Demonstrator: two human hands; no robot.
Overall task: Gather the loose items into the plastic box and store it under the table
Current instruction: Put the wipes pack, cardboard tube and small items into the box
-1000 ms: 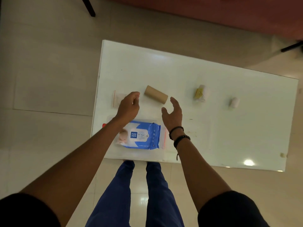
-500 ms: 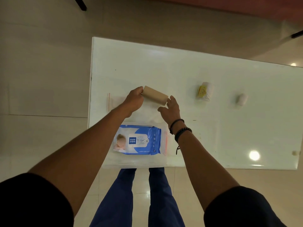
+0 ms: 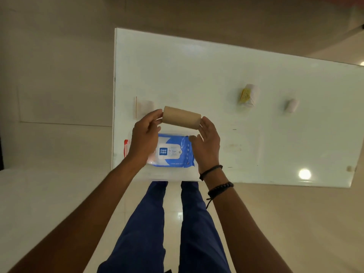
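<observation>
Both hands hold 1 cardboard tube (image 3: 181, 120) by its ends above the white table (image 3: 216, 75); left hand (image 3: 144, 134) pinches the left end, right hand (image 3: 207, 140) presses the right; a blue wet-wipes pack (image 3: 173, 152) lies below in the clear plastic box (image 3: 126, 148).

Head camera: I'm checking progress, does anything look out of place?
Nothing spilled or damaged. The cardboard tube is held between left hand and right hand; a yellow-labelled packet and small white roll lie loose.

Cardboard tube (image 3: 181, 120) above wipes pack (image 3: 173, 151) on table (image 3: 256, 144).
</observation>
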